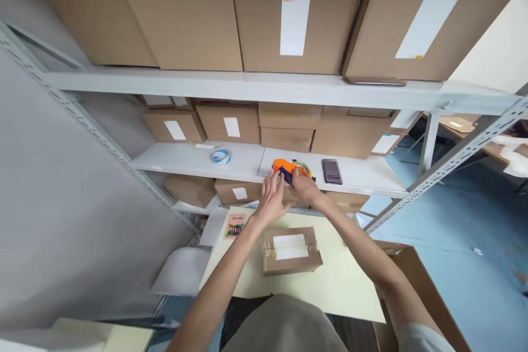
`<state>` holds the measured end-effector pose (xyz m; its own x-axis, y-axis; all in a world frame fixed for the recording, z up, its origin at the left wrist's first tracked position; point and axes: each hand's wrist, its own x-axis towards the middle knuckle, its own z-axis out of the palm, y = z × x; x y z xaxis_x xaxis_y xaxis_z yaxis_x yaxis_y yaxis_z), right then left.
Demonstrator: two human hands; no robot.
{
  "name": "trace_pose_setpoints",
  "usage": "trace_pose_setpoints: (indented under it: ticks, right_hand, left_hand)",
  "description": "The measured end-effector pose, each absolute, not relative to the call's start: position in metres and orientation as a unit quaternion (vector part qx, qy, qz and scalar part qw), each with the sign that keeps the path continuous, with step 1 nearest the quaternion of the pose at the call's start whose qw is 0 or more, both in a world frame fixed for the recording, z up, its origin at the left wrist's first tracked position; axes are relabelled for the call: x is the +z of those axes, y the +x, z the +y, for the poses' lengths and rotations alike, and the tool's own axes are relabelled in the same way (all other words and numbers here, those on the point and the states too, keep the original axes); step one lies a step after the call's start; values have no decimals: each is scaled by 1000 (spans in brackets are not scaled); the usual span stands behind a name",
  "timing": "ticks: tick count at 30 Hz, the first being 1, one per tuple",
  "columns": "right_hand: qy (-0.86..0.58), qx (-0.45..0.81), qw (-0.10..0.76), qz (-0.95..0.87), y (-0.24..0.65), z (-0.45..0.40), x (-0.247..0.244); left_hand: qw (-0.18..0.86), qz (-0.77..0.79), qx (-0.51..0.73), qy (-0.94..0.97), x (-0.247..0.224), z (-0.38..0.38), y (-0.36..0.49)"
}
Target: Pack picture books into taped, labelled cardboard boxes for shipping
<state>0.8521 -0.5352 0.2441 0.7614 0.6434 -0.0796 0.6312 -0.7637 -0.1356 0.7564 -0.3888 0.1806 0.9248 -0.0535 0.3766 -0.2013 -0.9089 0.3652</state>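
Observation:
My right hand point(304, 187) is wrapped round an orange and dark blue tape dispenser point(282, 165) at the edge of the middle shelf. Beside it, my left hand point(272, 198) has its fingers spread, with the fingertips at the dispenser's near left side. Below both hands, a taped cardboard box point(291, 251) with a white label lies on the pale yellow table point(346, 291). A pink printed card point(235, 226) is at the table's back left corner.
The middle shelf point(247, 159) bears a blue-and-white tape roll point(221, 157), a dark pixelated object point(331, 171) and cardboard boxes. Large boxes fill the upper shelf point(206, 82). An open carton point(416, 280) stands right of the table, a white stool point(183, 272) left.

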Motion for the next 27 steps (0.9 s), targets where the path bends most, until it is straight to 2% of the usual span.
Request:
trace_pose_setpoints:
  ticks: [4,8,14,17,22,25,27]
  right_hand:
    - [-926,11,47,-374,876,-489,257]
    - [-917,25,44,-396,895,-462,251]
    - [-919,36,53,-389,910,-449,229]
    - [-923,-23,100,-372,903,-464,212]
    - [-908,-116,247,-319,847,-545,127]
    - [-925,-82,290,-232,788,-603,59]
    - [-939,-24,299,-167,748,-628,26]
  left_hand:
    - [194,-32,169,966,189,-369,776]
    - [208,-22,152,966,181,-369,770]
    - [253,2,127,959,153,-378,750]
    - [276,25,118,954,128,-373,731]
    - [354,163,106,915,62,-358,661]
    - [394,272,42,877,29,-361,615]
    - [418,279,7,865,20,-373,599]
